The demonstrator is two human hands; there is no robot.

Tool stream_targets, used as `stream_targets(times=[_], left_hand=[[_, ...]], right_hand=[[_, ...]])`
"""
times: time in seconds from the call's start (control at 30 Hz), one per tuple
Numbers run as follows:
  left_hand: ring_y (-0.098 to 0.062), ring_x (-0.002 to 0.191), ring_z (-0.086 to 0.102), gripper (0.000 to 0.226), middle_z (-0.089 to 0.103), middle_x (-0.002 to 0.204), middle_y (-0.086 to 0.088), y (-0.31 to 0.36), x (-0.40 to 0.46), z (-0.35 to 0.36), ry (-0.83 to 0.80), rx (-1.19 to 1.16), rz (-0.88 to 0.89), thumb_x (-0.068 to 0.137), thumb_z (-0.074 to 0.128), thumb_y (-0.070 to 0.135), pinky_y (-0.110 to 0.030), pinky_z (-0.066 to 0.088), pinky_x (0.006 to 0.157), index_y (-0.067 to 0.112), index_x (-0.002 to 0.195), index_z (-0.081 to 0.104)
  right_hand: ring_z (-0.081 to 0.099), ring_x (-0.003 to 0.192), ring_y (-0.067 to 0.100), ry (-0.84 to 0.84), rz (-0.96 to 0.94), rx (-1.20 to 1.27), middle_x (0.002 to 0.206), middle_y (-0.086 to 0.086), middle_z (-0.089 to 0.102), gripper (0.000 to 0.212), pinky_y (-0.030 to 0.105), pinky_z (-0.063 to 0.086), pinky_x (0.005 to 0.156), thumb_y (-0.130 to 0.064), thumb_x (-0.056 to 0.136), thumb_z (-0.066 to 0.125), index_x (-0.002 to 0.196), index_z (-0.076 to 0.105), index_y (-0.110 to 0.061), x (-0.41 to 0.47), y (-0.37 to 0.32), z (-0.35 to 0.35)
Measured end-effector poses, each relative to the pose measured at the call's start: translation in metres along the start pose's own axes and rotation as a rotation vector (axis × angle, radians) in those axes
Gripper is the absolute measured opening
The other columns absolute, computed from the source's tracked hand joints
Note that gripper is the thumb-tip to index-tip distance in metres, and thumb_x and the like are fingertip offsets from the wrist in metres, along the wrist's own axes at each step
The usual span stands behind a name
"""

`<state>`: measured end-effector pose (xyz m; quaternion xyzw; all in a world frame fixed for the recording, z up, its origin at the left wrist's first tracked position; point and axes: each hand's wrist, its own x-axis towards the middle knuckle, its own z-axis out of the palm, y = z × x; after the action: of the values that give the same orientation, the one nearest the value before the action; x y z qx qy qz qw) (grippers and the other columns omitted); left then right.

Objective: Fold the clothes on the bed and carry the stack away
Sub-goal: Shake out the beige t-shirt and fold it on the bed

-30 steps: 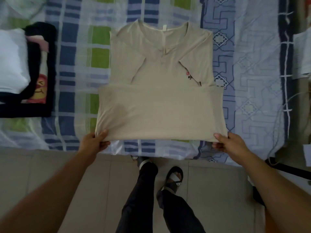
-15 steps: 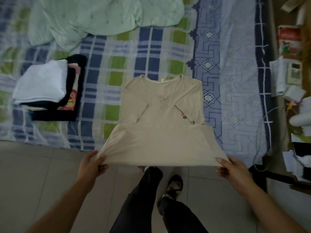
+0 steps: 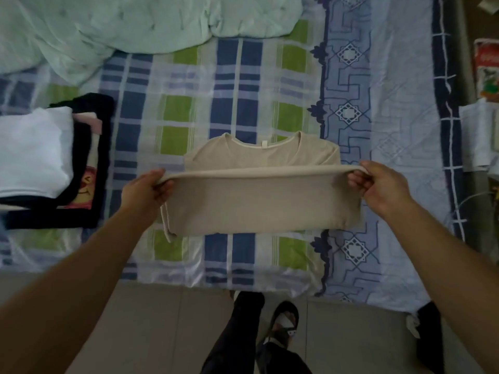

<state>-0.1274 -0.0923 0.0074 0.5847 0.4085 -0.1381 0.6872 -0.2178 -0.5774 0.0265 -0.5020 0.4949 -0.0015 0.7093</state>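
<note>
Beige shirt [image 3: 259,203] is pinched at its raised fold by left hand [image 3: 144,191] and right hand [image 3: 383,184], stretched taut right of the folded stack [image 3: 48,160], likely for flat halving.

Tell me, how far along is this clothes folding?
Done: a folded stack sits on the bed. In hand: left hand and right hand hold the beige shirt, half folded toward its collar. Left: finishing it, stacking it, carrying everything away.
</note>
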Motion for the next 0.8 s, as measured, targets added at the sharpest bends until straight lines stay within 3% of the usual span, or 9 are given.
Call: stream_targets(times=[0.13, 0.33, 0.4, 0.47, 0.53, 0.6, 0.7, 0.8], left_hand=[[-0.011, 0.058, 0.073, 0.005, 0.075, 0.067, -0.006, 0.006, 0.064, 0.038, -0.021, -0.031, -0.067, 0.095, 0.070, 0.012, -0.023, 0.057, 0.051, 0.007, 0.093, 0.069], [-0.006, 0.052, 0.069, 0.015, 0.071, 0.057, 0.000, 0.010, 0.129, 0.080, -0.044, -0.052, -0.142, 0.104, 0.059, 0.015, -0.019, 0.056, 0.050, 0.011, 0.090, 0.064], [-0.006, 0.056, 0.071, 0.013, 0.072, 0.062, 0.000, 0.012, 0.135, 0.088, -0.037, -0.096, -0.131, 0.104, 0.058, 0.013, -0.020, 0.057, 0.054, 0.011, 0.092, 0.063], [-0.010, 0.064, 0.072, 0.003, 0.073, 0.080, -0.005, 0.010, 0.137, 0.094, 0.000, -0.072, -0.065, 0.102, 0.060, 0.009, -0.021, 0.058, 0.060, 0.010, 0.104, 0.062], [-0.016, 0.075, 0.069, 0.028, 0.068, 0.094, -0.007, 0.002, 0.133, 0.095, 0.034, 0.146, 0.160, 0.096, 0.063, 0.007, -0.028, 0.059, 0.069, 0.015, 0.122, 0.054], [-0.017, 0.090, 0.062, 0.039, 0.065, 0.105, -0.002, -0.012, 0.121, 0.092, 0.024, 0.597, 0.511, 0.091, 0.064, 0.016, -0.034, 0.054, 0.082, 0.019, 0.129, 0.054], [-0.025, 0.130, 0.050, 0.047, 0.056, 0.142, -0.007, -0.037, 0.106, 0.095, -0.235, 1.160, 0.937, 0.095, 0.057, 0.028, -0.044, 0.040, 0.108, 0.023, 0.142, 0.051], [-0.034, 0.157, 0.014, 0.062, 0.019, 0.170, -0.014, -0.052, 0.118, 0.107, -0.420, 1.618, 1.056, 0.105, 0.037, 0.040, -0.056, 0.017, 0.124, 0.021, 0.163, 0.024]], right_hand=[[0.074, 0.060, 0.016, 0.054, 0.001, 0.004, 0.063, 0.006, 0.073, 0.010, 0.029, 0.061, 0.060, -0.012, 0.100, 0.062, 0.093, 0.068, -0.006, 0.054, -0.006, 0.040], [0.073, 0.061, 0.015, 0.120, 0.012, 0.050, 0.060, 0.001, 0.072, 0.015, 0.028, 0.059, 0.059, -0.011, 0.103, 0.056, 0.093, 0.066, -0.006, 0.123, -0.002, 0.074], [0.075, 0.072, 0.019, 0.123, 0.002, 0.051, 0.066, 0.003, 0.073, 0.014, 0.030, 0.062, 0.066, -0.011, 0.102, 0.056, 0.094, 0.066, -0.006, 0.135, -0.001, 0.080], [0.076, 0.090, 0.022, 0.133, -0.022, -0.021, 0.087, 0.007, 0.076, 0.012, 0.031, 0.062, 0.076, -0.009, 0.100, 0.057, 0.108, 0.066, -0.008, 0.141, 0.002, 0.087], [0.070, 0.098, 0.022, 0.163, -0.175, -0.303, 0.111, 0.012, 0.072, 0.028, 0.033, 0.057, 0.085, -0.008, 0.095, 0.060, 0.122, 0.062, -0.014, 0.140, 0.011, 0.090], [0.063, 0.107, 0.023, 0.144, -0.492, -0.816, 0.125, 0.015, 0.067, 0.035, 0.038, 0.050, 0.099, -0.013, 0.095, 0.060, 0.130, 0.062, -0.013, 0.130, 0.023, 0.088], [0.051, 0.128, 0.040, -0.187, -0.880, -1.384, 0.138, 0.021, 0.056, 0.042, 0.050, 0.042, 0.111, -0.023, 0.098, 0.054, 0.136, 0.060, -0.007, 0.120, 0.045, 0.083], [0.016, 0.155, 0.038, -0.233, -0.742, -1.751, 0.169, 0.014, 0.019, 0.057, 0.055, 0.017, 0.125, -0.039, 0.106, 0.043, 0.160, 0.032, -0.021, 0.127, 0.058, 0.076]])
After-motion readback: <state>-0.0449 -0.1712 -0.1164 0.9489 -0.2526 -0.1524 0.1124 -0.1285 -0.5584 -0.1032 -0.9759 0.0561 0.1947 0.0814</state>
